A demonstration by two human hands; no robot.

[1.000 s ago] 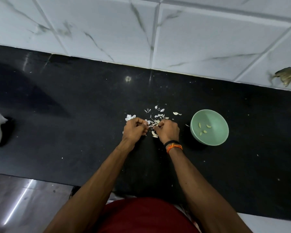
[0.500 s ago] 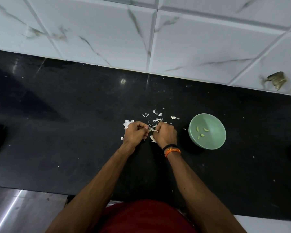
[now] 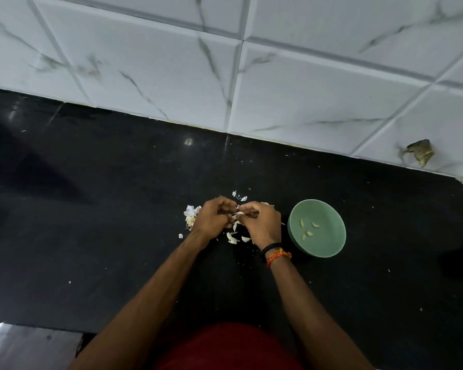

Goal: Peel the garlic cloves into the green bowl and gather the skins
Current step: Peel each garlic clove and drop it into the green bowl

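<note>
Above a black countertop (image 3: 91, 222), a person works garlic beside a green bowl (image 3: 329, 245). Well left of the bowl, a clump of papery skins (image 3: 191, 212) lies against the left hand (image 3: 211, 220), whose fingers are curled inward. The right hand (image 3: 261, 224), just left of the bowl, curls toward it, and the fingertips of both meet on a small garlic clove (image 3: 238, 213), largely hidden. More skins are scattered under and behind the hands. Four peeled cloves (image 3: 309, 228) sit inside the bowl. An orange thread and black band (image 3: 277, 252) circle the right wrist.
</note>
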